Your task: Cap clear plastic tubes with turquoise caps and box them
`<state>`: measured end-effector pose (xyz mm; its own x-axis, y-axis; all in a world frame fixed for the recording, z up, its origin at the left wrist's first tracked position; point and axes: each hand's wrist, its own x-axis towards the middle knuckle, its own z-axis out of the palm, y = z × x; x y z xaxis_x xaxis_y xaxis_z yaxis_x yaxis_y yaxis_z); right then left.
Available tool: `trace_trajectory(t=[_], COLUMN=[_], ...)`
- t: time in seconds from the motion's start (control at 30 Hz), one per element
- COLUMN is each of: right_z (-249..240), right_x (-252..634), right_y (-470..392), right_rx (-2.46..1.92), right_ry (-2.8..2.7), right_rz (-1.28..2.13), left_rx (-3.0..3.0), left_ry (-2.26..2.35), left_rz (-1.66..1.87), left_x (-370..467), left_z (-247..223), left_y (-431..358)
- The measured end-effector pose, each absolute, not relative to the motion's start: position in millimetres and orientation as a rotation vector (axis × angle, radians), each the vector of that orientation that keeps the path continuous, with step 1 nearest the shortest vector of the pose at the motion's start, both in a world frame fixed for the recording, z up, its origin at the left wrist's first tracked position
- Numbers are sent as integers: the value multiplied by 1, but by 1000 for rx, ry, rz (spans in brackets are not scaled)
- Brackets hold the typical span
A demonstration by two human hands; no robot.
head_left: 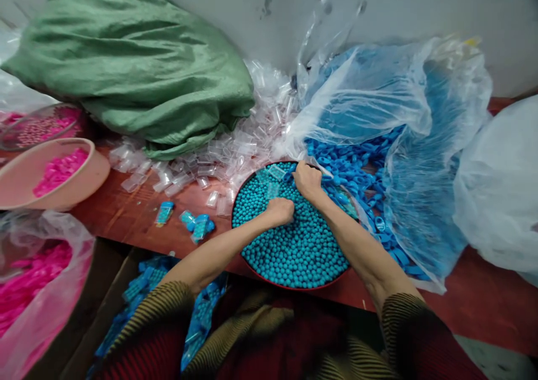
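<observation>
A round red-rimmed tub [290, 286] full of turquoise beads [294, 256] stands in front of me. My left hand [281, 211] is closed over the beads, its fingers around a small clear plastic case [273, 188] that partly blends with the beads behind it. Farther back, near the tub's far rim, my right hand [308, 179] is also closed. A small blue plastic piece [290, 172] shows at its fingertips, partly hidden by them. Left of the tub, bead-filled cases with blue tops [202, 227] lie on the red table [126, 217].
Loose clear cases [235, 153] are heaped behind the tub, beside a large green sack [138, 60]. Blue plastic pieces [357, 161] spill from a translucent bag [428, 172] at right. A peach bowl [94, 170] with pink pieces stands left; a box with bagged pink pieces [33, 279] is below.
</observation>
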<state>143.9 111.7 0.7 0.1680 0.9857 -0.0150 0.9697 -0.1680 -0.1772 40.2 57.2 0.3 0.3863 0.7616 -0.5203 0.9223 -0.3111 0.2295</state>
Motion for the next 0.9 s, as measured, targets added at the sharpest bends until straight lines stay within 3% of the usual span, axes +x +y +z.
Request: trace_trajectory(t=[0.4, 0.67, 0.77, 0.9], right_z=[-2, -10, -19, -31], right_x=[207, 196, 192, 196], right_y=[67, 26, 21, 16], right_rx=[-1609, -1866, -1708, -1451], right_ry=[-1949, -2232, -2333, -2202], right_rz=[587, 364, 277, 451], left_rx=[1581, 1070, 1058, 1084], left_ry=[1162, 1023, 1039, 1060], left_rz=[154, 290, 322, 395], left_x=[28, 23, 22, 21], left_z=[-22, -22, -23, -26], left_y=[64, 62, 61, 60])
